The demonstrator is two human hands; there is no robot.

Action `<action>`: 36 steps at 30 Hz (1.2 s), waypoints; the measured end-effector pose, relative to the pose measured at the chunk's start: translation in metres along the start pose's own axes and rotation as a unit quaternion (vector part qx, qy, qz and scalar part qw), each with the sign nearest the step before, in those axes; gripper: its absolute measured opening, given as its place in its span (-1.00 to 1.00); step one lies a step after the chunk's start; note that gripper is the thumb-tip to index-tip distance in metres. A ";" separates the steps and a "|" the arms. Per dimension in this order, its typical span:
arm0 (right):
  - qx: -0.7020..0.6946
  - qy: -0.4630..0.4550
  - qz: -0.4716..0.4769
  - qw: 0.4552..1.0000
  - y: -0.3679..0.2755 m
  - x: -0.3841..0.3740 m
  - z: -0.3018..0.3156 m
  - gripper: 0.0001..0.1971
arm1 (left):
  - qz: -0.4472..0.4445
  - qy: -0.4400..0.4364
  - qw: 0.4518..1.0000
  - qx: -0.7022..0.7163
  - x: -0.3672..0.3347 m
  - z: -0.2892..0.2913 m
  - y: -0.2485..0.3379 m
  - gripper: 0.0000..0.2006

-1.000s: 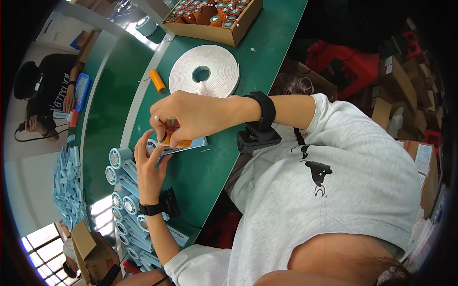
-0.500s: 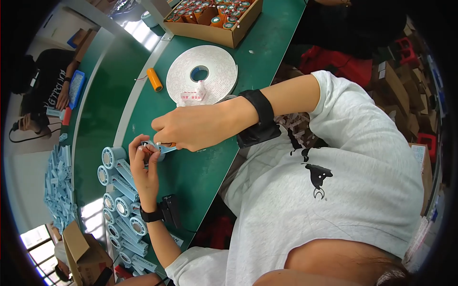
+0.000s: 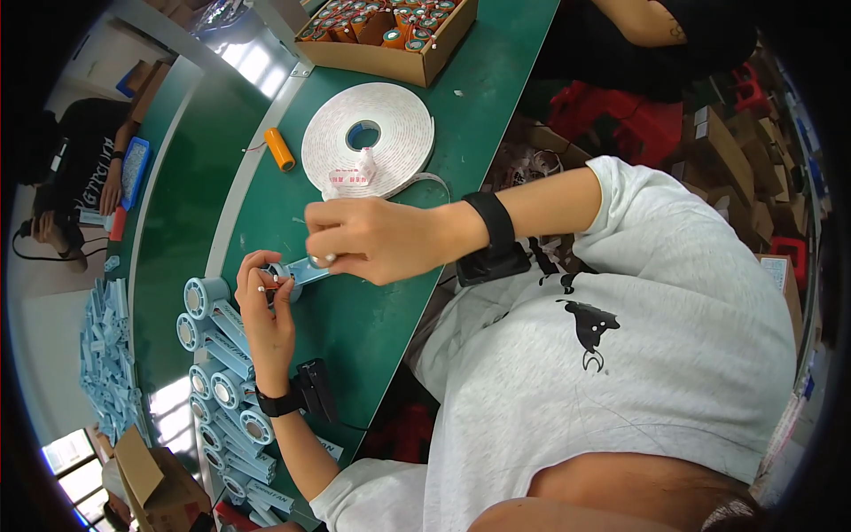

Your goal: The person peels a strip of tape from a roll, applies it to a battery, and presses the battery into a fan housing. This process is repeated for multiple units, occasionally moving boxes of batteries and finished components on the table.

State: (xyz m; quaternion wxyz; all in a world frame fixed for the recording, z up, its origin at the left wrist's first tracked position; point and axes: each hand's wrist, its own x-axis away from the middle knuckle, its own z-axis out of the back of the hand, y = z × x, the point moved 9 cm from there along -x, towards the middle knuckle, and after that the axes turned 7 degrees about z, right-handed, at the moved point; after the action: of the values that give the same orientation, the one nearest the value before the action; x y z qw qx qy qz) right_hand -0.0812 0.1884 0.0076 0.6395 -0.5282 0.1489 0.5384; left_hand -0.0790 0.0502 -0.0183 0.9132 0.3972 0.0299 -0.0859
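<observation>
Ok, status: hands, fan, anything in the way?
Left hand holding light-blue handheld fan. Right hand at its handle, grip hidden. White tape roll close beyond right hand.

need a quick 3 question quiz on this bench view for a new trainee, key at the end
1. True or false: a loose orange cylinder lies on the green table beside the white tape roll.

2. What are the fingers of the left hand touching?
A) the loose orange cylinder
B) the round end of a light blue piece
C) the white tape roll

3. Fill in the blank: the shallow cardboard box at the top of the view holds many cylinders whose main colour is ____.

Key: 1. True. 2. B. 3. Orange.
</observation>
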 end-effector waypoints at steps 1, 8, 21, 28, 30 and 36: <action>0.017 0.030 0.025 0.999 -0.007 0.005 0.005 -0.83 | -0.001 0.000 1.000 0.001 0.000 0.000 -0.001 -0.91; -0.080 0.178 -0.033 0.980 0.006 0.013 0.024 -0.79 | -0.005 -0.007 1.000 -0.021 0.000 0.002 0.000 -0.86; 0.167 -0.225 -0.008 0.960 -0.016 -0.019 -0.017 -0.89 | 0.007 -0.019 1.000 -0.021 0.000 -0.001 -0.001 -0.87; 0.116 -0.352 -0.007 0.929 0.001 -0.035 -0.041 -0.92 | -0.034 0.017 0.997 -0.064 0.001 0.002 0.010 -0.88; 0.074 -0.363 -0.034 0.928 0.012 -0.033 -0.047 -0.92 | -0.032 0.006 0.998 -0.059 -0.001 0.001 0.006 -0.88; 0.061 -0.283 -0.014 0.957 0.015 -0.024 -0.039 -0.93 | 0.011 -0.028 0.999 -0.025 -0.005 -0.002 0.000 -0.89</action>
State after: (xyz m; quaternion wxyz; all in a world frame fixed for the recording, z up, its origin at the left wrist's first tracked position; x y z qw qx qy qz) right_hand -0.0885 0.1404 0.0024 0.6939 -0.3159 -0.0134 0.6469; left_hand -0.0841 0.0526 -0.0191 0.9244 0.3716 0.0022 -0.0860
